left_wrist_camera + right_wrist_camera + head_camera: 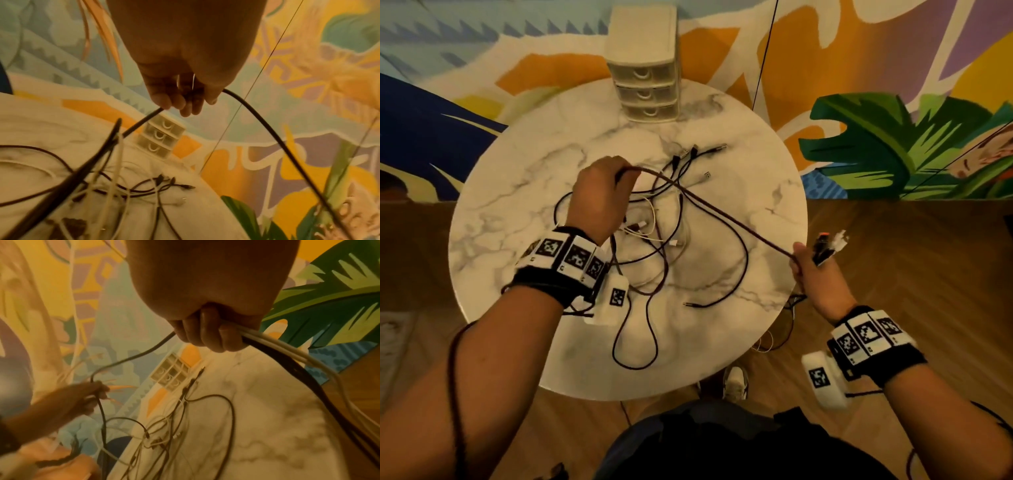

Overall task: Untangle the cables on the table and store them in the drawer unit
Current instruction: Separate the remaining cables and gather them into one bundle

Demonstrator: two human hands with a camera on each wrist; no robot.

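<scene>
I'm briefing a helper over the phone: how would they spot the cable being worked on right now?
Find the round marble table with the drawer unit at its far edge. Above its tangle, one dark cable runs from the left hand to the right hand. Only it is lifted and stretched between both hands.

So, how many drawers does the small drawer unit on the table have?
3. The drawer unit stands at the far edge of the table. Its drawers are stacked: top, middle, bottom. All look closed.

Tangled cables [654, 222] before closed drawer unit [645, 89]
</scene>
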